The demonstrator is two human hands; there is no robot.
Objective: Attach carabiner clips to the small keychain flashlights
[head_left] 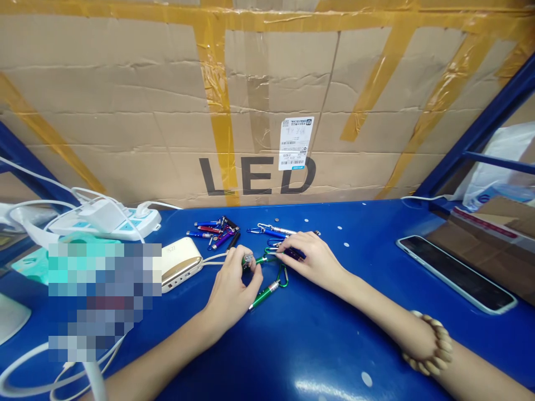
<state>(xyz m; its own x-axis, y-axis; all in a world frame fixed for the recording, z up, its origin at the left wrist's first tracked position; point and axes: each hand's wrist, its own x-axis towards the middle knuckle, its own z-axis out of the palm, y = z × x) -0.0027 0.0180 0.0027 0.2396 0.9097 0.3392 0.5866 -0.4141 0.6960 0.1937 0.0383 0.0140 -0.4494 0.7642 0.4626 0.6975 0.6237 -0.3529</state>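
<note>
My left hand [234, 289] is curled around a small green keychain flashlight [248, 260], gripping it near its silver head. Just right of it my right hand [311, 257] rests on the blue table, fingers pinched on a dark blue keychain flashlight [293, 254]. Another green flashlight with a carabiner [270, 289] lies between the two hands. A pile of blue, red, purple and black keychain flashlights [217, 231] lies further back on the left, and a blue one with a silver one [271, 230] lies behind my right hand.
A gold power bank [179, 267] with a white cable sits left of my left hand. A white power strip [108, 223] and cables fill the far left. A phone [455, 273] lies at the right edge. A large "LED" cardboard box [259, 111] walls the back.
</note>
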